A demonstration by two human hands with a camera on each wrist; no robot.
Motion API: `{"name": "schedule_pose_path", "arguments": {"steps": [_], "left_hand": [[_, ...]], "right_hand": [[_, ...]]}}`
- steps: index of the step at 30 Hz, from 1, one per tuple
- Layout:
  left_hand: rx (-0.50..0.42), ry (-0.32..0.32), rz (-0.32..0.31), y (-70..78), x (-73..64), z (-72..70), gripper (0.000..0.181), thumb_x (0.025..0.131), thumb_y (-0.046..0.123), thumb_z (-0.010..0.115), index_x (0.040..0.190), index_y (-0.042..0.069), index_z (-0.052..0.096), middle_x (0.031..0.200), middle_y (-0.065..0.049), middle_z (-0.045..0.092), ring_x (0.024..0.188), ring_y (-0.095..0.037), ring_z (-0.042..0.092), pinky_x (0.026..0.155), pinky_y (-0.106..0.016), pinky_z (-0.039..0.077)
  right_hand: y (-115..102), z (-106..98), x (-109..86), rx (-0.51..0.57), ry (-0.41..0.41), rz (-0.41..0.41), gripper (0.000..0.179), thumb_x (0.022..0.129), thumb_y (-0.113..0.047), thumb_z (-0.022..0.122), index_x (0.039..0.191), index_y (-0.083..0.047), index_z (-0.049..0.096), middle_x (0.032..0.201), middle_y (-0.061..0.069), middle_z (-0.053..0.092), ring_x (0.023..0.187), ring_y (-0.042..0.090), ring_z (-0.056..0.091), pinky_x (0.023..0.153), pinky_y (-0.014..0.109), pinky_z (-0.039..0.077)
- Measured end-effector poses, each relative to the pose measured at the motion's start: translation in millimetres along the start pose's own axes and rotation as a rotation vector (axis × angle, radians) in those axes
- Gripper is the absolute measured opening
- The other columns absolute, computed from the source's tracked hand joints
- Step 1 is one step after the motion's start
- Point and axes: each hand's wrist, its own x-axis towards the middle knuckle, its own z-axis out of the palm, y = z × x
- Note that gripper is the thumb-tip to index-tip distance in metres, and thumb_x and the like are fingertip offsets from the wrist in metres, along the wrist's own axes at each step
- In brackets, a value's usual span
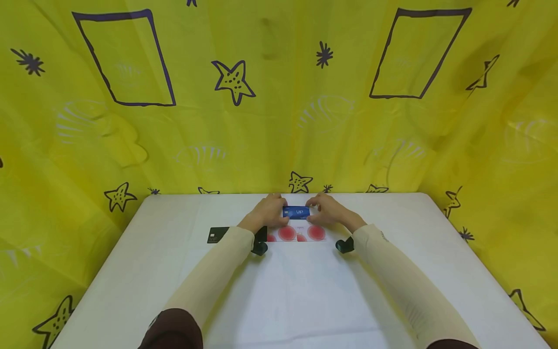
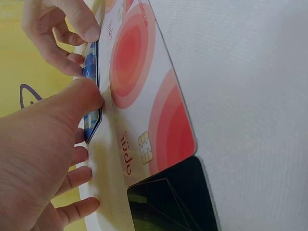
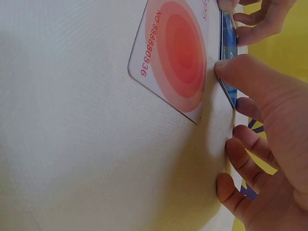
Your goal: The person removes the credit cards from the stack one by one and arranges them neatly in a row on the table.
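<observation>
A blue card (image 1: pixel 296 212) marked VIP lies flat or nearly so between my two hands near the table's far edge. My left hand (image 1: pixel 271 211) pinches its left end with thumb and index finger. At the right end, my right hand (image 1: pixel 330 210) pinches it the same way. In both wrist views the thumbs press the card's near edge, with the other fingers spread beyond it. Just nearer to me lie white cards with red circles (image 1: pixel 316 232), side by side. A black card (image 2: pixel 168 202) meets the left end of that row, partly hidden under my left forearm in the head view.
Another black card (image 1: pixel 216 235) lies left of my left sleeve. The white tabletop (image 1: pixel 296 291) stretches toward me and to both sides. Behind it hangs a yellow curtain (image 1: pixel 270 135) printed with starfish. Dark wrist mounts (image 1: pixel 345 245) sit below my wrists.
</observation>
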Motion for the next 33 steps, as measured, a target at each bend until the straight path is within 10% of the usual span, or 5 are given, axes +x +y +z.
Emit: {"name": "schedule_pose_path", "arguments": {"steps": [33], "left_hand": [[0.025,0.010,0.053,0.7,-4.8,-11.5,0.047,0.093,0.039,0.072,0.128,0.008,0.068,0.113,-0.005,0.059,0.100,-0.019,0.054,0.094,-0.034,0.049]], "right_hand": [[-8,-8,-0.7,-0.032,0.024,-0.047,0.047,0.086,-0.025,0.084,0.127,-0.008,0.070,0.119,0.014,0.058,0.100,0.028,0.056,0.083,0.037,0.054]]}}
